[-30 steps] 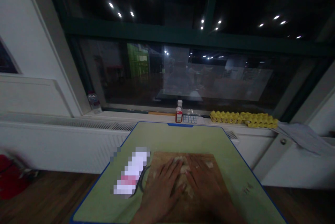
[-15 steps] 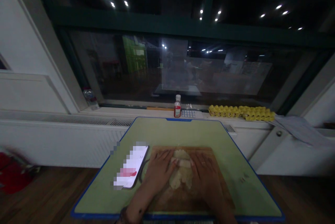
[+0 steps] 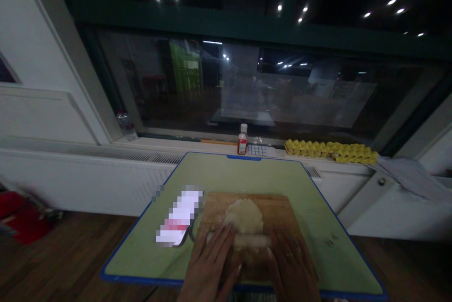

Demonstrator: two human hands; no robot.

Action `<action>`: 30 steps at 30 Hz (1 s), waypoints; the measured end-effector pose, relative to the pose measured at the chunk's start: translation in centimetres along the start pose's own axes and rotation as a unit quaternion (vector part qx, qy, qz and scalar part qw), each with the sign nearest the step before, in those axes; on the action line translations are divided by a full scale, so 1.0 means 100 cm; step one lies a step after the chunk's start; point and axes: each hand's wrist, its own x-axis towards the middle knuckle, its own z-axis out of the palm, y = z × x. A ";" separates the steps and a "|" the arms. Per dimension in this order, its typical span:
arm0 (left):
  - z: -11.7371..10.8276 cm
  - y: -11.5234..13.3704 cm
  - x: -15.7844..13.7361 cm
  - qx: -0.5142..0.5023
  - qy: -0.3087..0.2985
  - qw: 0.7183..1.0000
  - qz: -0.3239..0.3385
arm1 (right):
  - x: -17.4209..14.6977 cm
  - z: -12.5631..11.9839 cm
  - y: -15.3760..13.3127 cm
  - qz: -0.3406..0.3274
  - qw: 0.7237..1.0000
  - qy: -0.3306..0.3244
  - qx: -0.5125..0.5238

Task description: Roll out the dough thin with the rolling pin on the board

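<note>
A light rolling pin [image 3: 252,240] lies crosswise over the near edge of a flat, roundish sheet of pale dough [image 3: 245,215]. The dough rests on a wooden board [image 3: 278,208]. My left hand [image 3: 211,259] presses on the pin's left part, its fingers stretched forward and its thumb apart. On the right part lies my right hand [image 3: 293,262], fingers extended too, with a ring on one of them. Both palms hide the pin's ends. Neither hand is wrapped round it.
A green table with a blue rim [image 3: 339,217] carries the board. Left of the board lies a lit phone [image 3: 181,217], partly pixelated. On the windowsill stand a small bottle with a red label [image 3: 242,141], yellow egg cartons [image 3: 328,150] and a clear bottle [image 3: 126,125].
Both hands and the rolling pin have moved back toward me, from the middle of the dough to its near edge. More of the dough's far part shows. The view has shifted slightly.
</note>
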 end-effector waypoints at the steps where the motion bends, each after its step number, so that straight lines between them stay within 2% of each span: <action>1: 0.001 0.000 0.000 0.000 -0.001 1.000 -0.001 | -0.001 -0.001 0.001 -0.004 1.000 -0.004 -0.001; 4: 0.009 -0.004 0.007 -0.015 -0.004 1.000 -0.018 | 0.006 0.003 0.003 0.008 1.000 -0.014 0.003; 8: 0.027 -0.016 0.031 -0.050 -0.027 0.996 -0.068 | 0.029 0.022 0.003 0.051 0.998 -0.027 0.018; 13: 0.035 -0.023 0.052 -0.027 -0.025 0.995 -0.095 | 0.050 0.042 0.006 0.061 0.998 -0.006 0.018; 17: 0.026 -0.014 0.038 0.000 -0.006 0.997 -0.074 | 0.041 0.032 0.002 0.067 0.997 -0.018 0.016; 21: 0.014 0.001 0.004 0.042 0.027 0.999 -0.017 | 0.008 0.017 -0.003 0.043 0.999 -0.010 0.009; 23: 0.010 0.007 -0.012 0.061 0.014 0.998 -0.015 | -0.009 0.014 -0.004 0.017 1.000 0.002 0.001; 25: 0.009 0.011 -0.021 0.065 0.021 0.998 -0.009 | -0.019 0.013 -0.005 0.020 1.000 0.003 -0.008; 27: 0.009 0.012 -0.021 0.059 0.022 0.998 -0.011 | -0.019 0.011 -0.005 0.018 1.000 0.001 -0.014; 30: 0.012 0.010 -0.007 0.048 0.018 0.998 -0.031 | -0.003 0.012 -0.005 0.022 1.000 -0.009 -0.005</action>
